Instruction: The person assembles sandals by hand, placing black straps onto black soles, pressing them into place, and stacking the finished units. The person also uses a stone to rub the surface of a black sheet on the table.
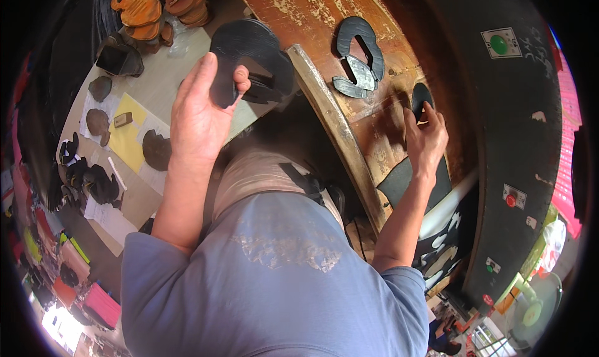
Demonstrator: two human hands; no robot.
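My left hand [203,117] is raised at the left, fingers and thumb closed around a flat rounded black piece [249,42] with a cut-out in its lower part. It may be several layers thick; I cannot tell. Over the worn wooden board [374,129] on the right, my right hand [427,135] pinches a small black oval piece [421,97] between thumb and fingertips. Farther up the board lies a curved black loop-shaped piece [362,32]. A greyish, shinier shape [359,73] overlaps its near end. Beneath my right wrist lies a dark flat sheet [405,185].
At the left, a pale table [187,51] bears orange-brown stacked shapes [138,14], a dark open container [118,58], a yellow sheet [128,132] and dark cut pieces [100,185]. A dark machine panel [499,126] with buttons borders the board. A fan [530,307] stands lower right.
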